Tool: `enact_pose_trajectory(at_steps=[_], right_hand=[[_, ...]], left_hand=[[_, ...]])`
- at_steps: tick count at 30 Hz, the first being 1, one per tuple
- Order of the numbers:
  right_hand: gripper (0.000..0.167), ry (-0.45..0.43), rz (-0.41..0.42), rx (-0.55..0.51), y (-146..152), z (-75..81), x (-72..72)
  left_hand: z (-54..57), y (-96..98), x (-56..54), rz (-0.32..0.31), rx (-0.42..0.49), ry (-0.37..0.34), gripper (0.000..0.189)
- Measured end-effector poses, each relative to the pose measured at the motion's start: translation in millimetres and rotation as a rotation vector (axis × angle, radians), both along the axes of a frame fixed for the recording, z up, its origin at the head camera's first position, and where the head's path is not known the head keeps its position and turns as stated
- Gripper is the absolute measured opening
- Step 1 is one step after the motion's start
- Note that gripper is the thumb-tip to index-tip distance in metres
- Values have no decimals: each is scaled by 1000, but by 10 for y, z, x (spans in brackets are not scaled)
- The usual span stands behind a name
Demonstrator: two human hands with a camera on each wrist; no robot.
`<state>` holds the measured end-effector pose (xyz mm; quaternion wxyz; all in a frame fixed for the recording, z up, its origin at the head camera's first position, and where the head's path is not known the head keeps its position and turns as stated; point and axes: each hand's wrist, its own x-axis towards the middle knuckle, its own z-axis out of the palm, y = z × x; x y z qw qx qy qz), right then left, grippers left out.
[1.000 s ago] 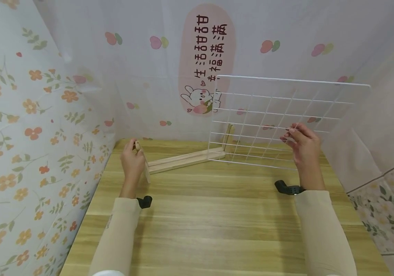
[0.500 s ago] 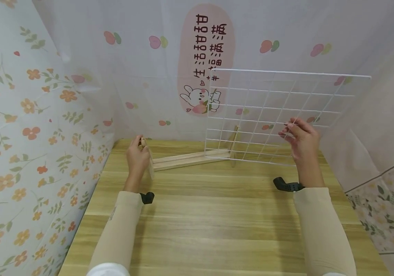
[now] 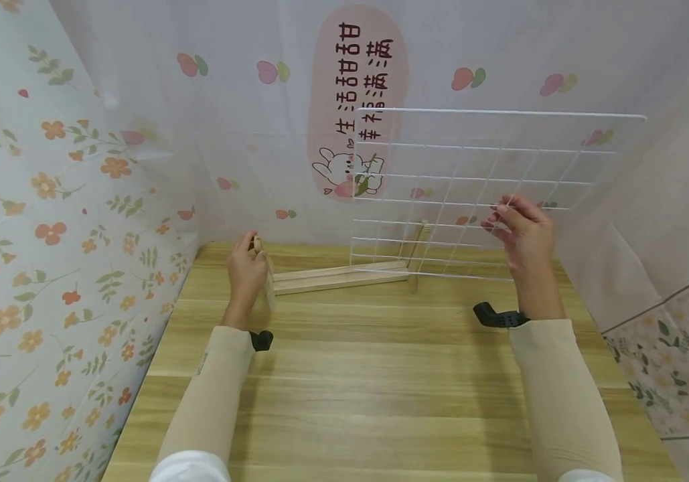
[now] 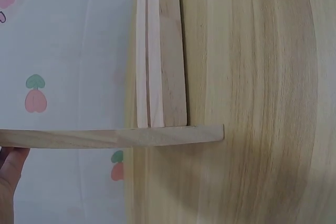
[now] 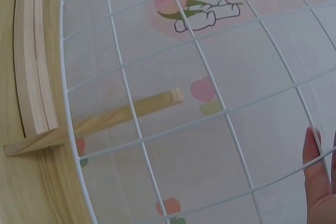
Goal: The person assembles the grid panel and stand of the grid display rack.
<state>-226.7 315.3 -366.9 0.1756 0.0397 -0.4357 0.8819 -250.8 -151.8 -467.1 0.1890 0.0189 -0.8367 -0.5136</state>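
My left hand grips the top of a wooden stand's left upright. The stand's grooved crossbar runs rightward, slightly tilted, to a second upright. In the left wrist view, only part of the left hand shows at the lower left edge. My right hand holds a white wire grid panel by its inner wires, raised over the back right of the table. The grid's lower left part overlaps the stand's right end in the head view. A fingertip shows behind the wires in the right wrist view.
The stand is on a wood-grain table. A white printed curtain hangs behind the table's back edge, and a flowered curtain lines the left side. Black wrist mounts sit on both forearms.
The right hand has raised the grid and shifted it slightly left. My left hand has moved right and a little away, carrying the stand rightward; its crossbar now slants less.
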Motion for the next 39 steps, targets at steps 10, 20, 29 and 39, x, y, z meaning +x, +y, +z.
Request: enact_pose_trajectory(at_steps=[10,20,29,39], right_hand=[[14,10,-7,2,-75,71,-35],[17,-9,0,23,-139,135,-55],[14,17,20,44,-190,171,-93],[12,46,45,39,-254,199,-112]], left_hand=[[-5,80,-36,-54,51,-29,46],[-13,127,-89,-81,92,-51,47],[4,170,-127,-92,91,-48,46],[12,225,-221,-107,69,-65,46]])
